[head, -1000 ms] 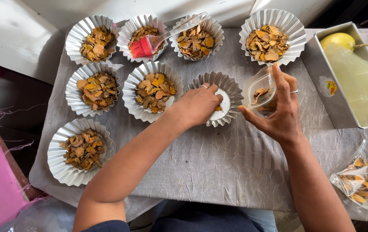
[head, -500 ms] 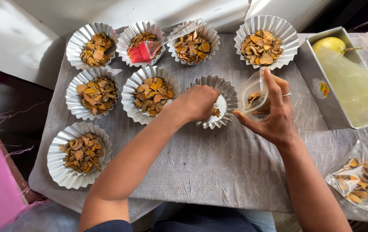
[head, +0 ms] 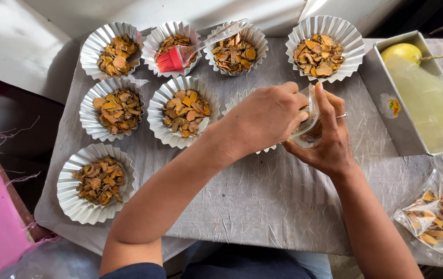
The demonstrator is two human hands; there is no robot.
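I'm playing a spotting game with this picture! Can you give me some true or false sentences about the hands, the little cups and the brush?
1. The right hand holds a small clear cup. True.
2. The red brush lies on the grey cloth. False: it rests across two silver fluted cups in the back row.
3. The left hand reaches into the clear cup. True.
4. The yellow fruit sits in a fluted cup. False: it sits in the grey box at the right.
5. A clear bag of dried slices lies near the right arm. True.
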